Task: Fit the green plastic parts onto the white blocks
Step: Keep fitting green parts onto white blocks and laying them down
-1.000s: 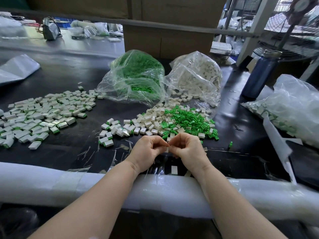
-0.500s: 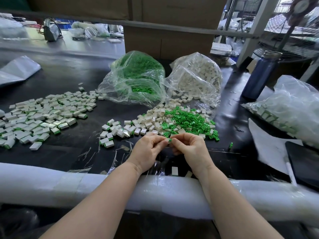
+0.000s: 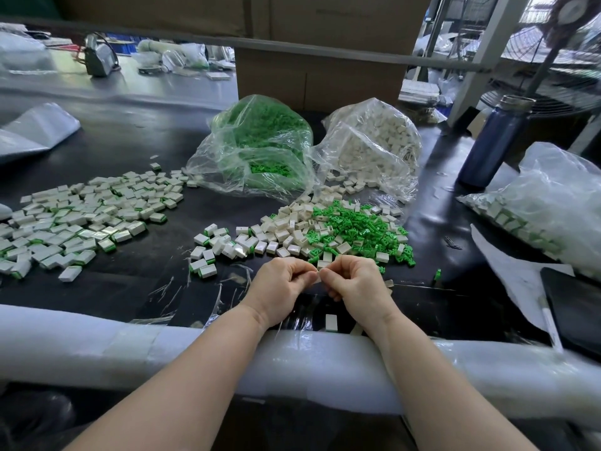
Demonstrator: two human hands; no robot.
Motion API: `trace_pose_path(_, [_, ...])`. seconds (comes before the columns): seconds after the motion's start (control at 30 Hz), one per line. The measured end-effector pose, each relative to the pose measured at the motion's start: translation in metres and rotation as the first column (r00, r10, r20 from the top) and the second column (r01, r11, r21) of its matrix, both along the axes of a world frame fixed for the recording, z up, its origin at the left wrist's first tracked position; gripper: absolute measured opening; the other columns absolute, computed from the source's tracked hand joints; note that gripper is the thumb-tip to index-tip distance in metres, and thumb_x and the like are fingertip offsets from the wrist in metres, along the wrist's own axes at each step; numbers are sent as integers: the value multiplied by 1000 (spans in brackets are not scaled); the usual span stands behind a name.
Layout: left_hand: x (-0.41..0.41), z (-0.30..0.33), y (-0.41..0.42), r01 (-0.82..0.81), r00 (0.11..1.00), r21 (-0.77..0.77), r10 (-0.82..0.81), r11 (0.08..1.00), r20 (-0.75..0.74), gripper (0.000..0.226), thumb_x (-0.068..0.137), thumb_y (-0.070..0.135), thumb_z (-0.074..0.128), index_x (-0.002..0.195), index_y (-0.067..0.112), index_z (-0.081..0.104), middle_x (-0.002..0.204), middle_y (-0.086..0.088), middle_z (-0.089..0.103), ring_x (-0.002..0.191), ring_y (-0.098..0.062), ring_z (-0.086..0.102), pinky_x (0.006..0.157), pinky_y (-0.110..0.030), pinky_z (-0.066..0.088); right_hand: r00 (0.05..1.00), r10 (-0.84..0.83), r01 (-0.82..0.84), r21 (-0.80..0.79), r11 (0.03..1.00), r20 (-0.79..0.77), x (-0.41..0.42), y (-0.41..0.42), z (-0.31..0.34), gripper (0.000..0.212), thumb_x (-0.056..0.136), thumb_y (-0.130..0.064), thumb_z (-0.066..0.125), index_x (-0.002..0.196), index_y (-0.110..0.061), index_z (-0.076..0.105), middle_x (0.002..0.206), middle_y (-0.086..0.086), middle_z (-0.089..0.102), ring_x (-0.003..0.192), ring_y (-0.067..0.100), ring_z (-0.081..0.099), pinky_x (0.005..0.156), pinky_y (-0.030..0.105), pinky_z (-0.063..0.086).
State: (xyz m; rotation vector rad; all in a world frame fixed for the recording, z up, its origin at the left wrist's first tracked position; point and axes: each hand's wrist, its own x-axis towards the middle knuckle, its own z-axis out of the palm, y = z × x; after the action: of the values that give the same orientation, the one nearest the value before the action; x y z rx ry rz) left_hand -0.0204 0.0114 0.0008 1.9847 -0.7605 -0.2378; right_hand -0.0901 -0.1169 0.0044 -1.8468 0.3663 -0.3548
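My left hand (image 3: 282,285) and my right hand (image 3: 355,282) meet fingertip to fingertip just in front of a mixed heap. Between the fingertips a small white block (image 3: 318,277) shows; no green part is visible there now. Loose white blocks (image 3: 279,232) and loose green plastic parts (image 3: 354,226) lie in the heap just beyond my hands. To the left spreads a wide scatter of white blocks with green parts fitted (image 3: 81,219). Behind stand a clear bag of green parts (image 3: 260,144) and a clear bag of white blocks (image 3: 374,144).
A blue bottle (image 3: 494,141) stands at the right rear. A large clear bag of fitted blocks (image 3: 546,203) lies far right, with a dark tablet (image 3: 575,307) near the edge. White foam padding (image 3: 195,349) runs along the table's front edge. A single white block (image 3: 331,322) lies near it.
A green part showed between my fingertips half a second ago; now only white shows there. Both hands stay pinched together in the same spot.
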Motion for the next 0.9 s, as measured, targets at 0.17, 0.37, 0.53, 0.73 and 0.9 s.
trace_pose_path(0.17, [-2,2,-1,-17,999,-64,15,998,-28,14,87,17,64,98,14,72,86,3,71,86,-11,66,84,-19,49,997,-9,0,112,994,74,-2,0,2,14,85,-5,64,72,-8,61,57,0,59,47,3,52,48,15,46])
trace_pose_path(0.37, [-5,6,-1,-13,997,-102,5,995,-83,10,84,17,66,89,24,71,84,-6,73,84,-20,67,84,-33,53,993,1,-19,151,988,120,-3,0,5,15,79,-3,70,69,-10,62,60,1,62,48,2,55,47,15,45])
trace_pose_path(0.53, [-4,7,-1,-22,996,-66,16,998,-90,11,82,10,62,86,18,69,83,-6,71,81,-22,65,81,-36,53,988,48,-71,158,985,145,-4,0,5,15,77,0,71,68,-11,67,56,-5,64,49,0,56,47,13,43])
trace_pose_path(0.73, [-4,10,-1,-8,994,-149,-8,989,-108,13,84,5,61,86,16,66,96,-5,59,82,-16,58,77,-25,51,987,53,-82,188,979,154,-3,-1,4,12,87,-9,62,77,-13,65,66,-5,64,57,1,59,49,15,45])
trace_pose_path(0.9, [-3,8,-1,40,988,-202,-69,978,-139,20,84,5,64,82,25,64,103,0,46,80,-10,52,75,-14,46,991,125,-130,100,986,54,-1,1,2,15,94,-23,51,89,-20,66,75,-5,66,69,4,63,56,15,46])
